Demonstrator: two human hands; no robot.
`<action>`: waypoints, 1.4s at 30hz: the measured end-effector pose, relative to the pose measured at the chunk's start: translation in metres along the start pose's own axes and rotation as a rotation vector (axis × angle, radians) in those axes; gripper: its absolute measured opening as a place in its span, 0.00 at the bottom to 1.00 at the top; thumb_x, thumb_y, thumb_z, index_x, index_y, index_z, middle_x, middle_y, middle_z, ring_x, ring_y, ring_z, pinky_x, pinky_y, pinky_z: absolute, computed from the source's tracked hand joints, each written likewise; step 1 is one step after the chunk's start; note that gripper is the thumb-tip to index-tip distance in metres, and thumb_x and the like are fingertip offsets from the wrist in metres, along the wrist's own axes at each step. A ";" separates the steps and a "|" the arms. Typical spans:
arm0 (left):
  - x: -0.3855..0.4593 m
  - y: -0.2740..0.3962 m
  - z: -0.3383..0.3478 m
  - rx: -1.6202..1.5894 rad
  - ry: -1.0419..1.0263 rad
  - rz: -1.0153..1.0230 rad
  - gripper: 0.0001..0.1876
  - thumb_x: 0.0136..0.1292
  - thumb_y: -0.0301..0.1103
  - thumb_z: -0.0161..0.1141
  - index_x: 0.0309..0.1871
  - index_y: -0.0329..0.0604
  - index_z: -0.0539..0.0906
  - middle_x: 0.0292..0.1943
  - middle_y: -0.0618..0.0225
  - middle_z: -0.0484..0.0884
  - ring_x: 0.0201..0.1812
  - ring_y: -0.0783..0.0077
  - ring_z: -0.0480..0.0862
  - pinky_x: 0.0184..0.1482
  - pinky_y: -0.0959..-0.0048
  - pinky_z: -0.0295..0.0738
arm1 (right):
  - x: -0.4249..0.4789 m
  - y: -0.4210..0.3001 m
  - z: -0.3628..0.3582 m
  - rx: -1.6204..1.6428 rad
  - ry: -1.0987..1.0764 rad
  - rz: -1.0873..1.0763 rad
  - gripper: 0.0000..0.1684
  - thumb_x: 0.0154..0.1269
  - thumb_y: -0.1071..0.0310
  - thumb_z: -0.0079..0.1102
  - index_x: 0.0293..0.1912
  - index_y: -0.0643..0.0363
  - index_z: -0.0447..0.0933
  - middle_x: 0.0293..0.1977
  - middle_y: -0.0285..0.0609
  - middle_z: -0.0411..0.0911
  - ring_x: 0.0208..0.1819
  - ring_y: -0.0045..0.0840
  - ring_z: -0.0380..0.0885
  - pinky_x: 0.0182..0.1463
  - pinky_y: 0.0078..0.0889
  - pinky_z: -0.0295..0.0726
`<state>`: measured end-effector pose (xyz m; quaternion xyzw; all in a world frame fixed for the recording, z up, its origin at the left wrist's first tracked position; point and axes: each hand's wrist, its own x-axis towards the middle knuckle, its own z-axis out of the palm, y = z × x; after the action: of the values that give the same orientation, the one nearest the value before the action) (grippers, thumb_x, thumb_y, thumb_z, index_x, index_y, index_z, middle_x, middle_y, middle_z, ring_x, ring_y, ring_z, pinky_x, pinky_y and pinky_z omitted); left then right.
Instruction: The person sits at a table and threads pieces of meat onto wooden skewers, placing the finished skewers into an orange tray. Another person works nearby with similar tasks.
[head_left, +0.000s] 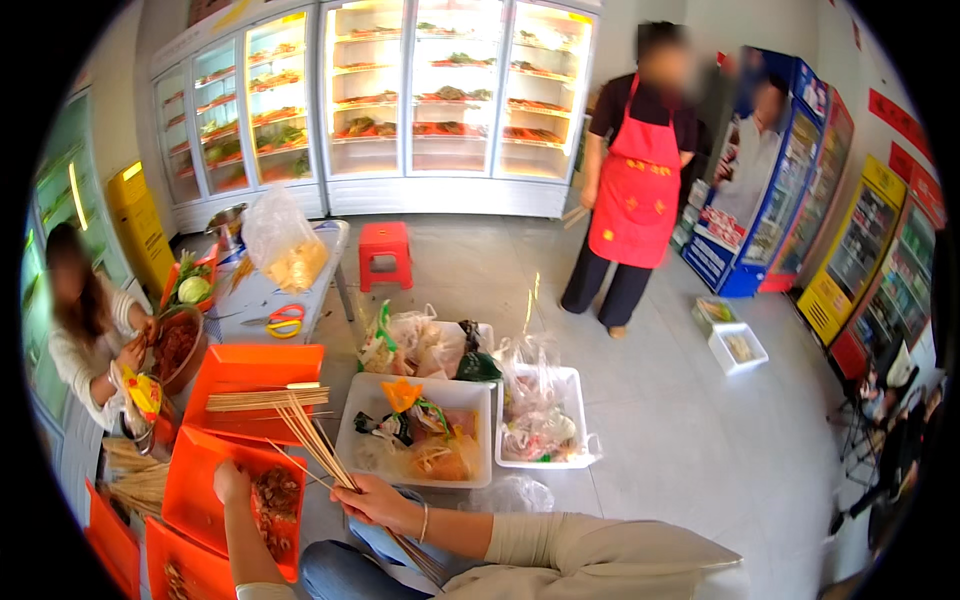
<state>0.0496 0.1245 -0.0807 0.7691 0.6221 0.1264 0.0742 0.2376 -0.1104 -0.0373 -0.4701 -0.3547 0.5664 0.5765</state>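
My right hand (379, 504) grips a fanned bundle of thin bamboo skewers (319, 441), whose ends reach over the orange trays. One skewer sticks out to the left of the bundle. My left hand (233, 482) is lowered into an orange plastic tray (191, 465), left of a heap of brown meat pieces (276, 495). Its fingertips are hidden, so whether they pinch anything is unclear. Behind, another orange tray (255, 364) has more skewers (266, 399) lying across it, together with a pale-handled tool (302, 385).
White plastic bins (414, 484) with bagged food stand on the floor. Left, a seated person (86, 330) handles red meat in a bowl (196, 360). Scissors (281, 321) lie on a table (251, 307) near a red stool (384, 244). A person in a red apron (637, 187) stands by glass-door refrigerators (450, 191).
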 end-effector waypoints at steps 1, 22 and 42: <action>0.004 -0.009 0.004 0.013 0.005 0.003 0.11 0.49 0.31 0.61 0.34 0.36 0.76 0.32 0.52 0.79 0.37 0.54 0.78 0.40 0.60 0.73 | -0.002 0.000 0.001 -0.002 0.019 -0.011 0.13 0.66 0.60 0.46 0.34 0.60 0.69 0.15 0.31 0.65 0.11 0.11 0.59 0.13 0.16 0.56; -0.005 -0.036 -0.030 0.198 0.107 0.583 0.24 0.53 0.53 0.56 0.32 0.34 0.80 0.26 0.54 0.80 0.25 0.55 0.80 0.26 0.61 0.74 | -0.078 -0.032 -0.026 -0.055 0.250 -0.186 0.08 0.63 0.67 0.46 0.28 0.59 0.67 0.13 0.36 0.66 0.12 0.18 0.64 0.16 0.23 0.62; -0.085 0.005 -0.035 -1.156 -0.025 -0.098 0.04 0.56 0.22 0.51 0.32 0.30 0.74 0.20 0.68 0.73 0.20 0.76 0.74 0.20 0.77 0.67 | -0.051 0.007 0.007 -0.032 0.025 0.004 0.11 0.65 0.65 0.48 0.36 0.64 0.71 0.16 0.30 0.64 0.12 0.11 0.61 0.15 0.15 0.58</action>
<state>0.0279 0.0394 -0.0546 0.5754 0.4862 0.4329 0.4951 0.2230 -0.1605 -0.0356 -0.4871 -0.3555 0.5560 0.5720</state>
